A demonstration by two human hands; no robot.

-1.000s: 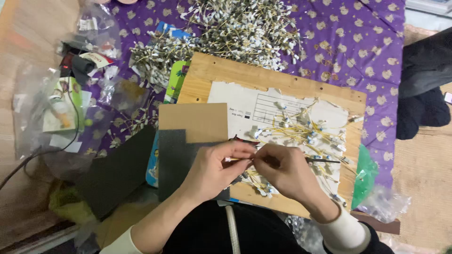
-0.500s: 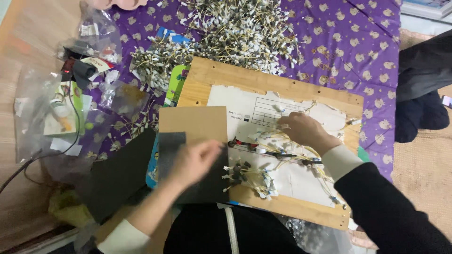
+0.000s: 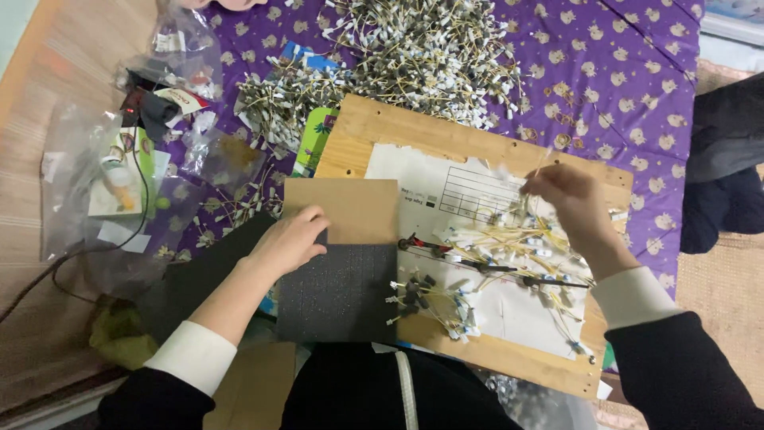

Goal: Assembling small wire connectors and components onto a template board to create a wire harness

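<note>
My left hand (image 3: 290, 239) rests flat on a card that is brown cardboard (image 3: 350, 209) above and dark grey foam (image 3: 338, 291) below, fingers spread. My right hand (image 3: 567, 195) is raised over a wooden board (image 3: 382, 127), fingertips pinched on a thin pale wire piece (image 3: 541, 163) lifted from a loose pile of small yellow-wired parts (image 3: 517, 239). A white printed sheet (image 3: 446, 187) covers the board. A small cluster of dark-tipped parts (image 3: 418, 293) lies near the foam. Slim black tools (image 3: 509, 271) lie across the sheet.
A big heap of small white-and-grey wired parts (image 3: 414, 56) lies on the purple patterned cloth (image 3: 637, 72) beyond the board. Clear plastic bags (image 3: 119, 175) and a black cable (image 3: 72, 255) sit at left. A dark garment (image 3: 728, 167) is at right.
My hands, together at the board's near edge a second ago, have parted. The left moved onto the card; the right reached up and right and lifted a thin wire piece.
</note>
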